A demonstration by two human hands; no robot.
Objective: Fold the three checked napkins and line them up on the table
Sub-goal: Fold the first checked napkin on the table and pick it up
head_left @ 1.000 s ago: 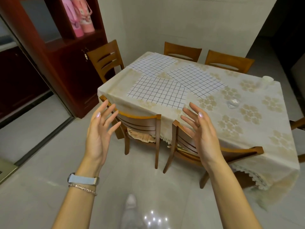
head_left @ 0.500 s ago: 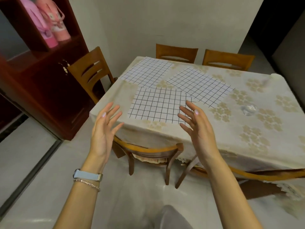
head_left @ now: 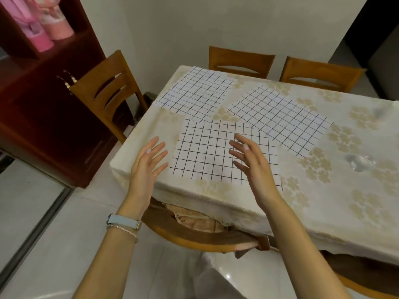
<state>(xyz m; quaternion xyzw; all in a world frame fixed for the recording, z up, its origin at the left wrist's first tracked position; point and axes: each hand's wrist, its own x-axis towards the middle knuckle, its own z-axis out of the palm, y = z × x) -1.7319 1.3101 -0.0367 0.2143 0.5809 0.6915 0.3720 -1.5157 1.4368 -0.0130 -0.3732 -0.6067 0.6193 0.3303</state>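
Now both hands have reached the bench (head_left: 172,190): the left hand (head_left: 146,167) open beside the nearest napkin (head_left: 207,156), the right hand (head_left: 254,169) open over it. Folding can start.

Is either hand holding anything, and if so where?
Nothing is held: the left hand and right hand, fingers straight and spread, are by the nearest white black-gridded cloth napkin.

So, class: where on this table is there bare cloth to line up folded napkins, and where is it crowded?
Bare tablecloth runs along the near edge between the near napkin and the clear glass piece, and on to the right. The left end is crowded: the near napkin, far-left napkin and right-hand napkin lie corner to corner.
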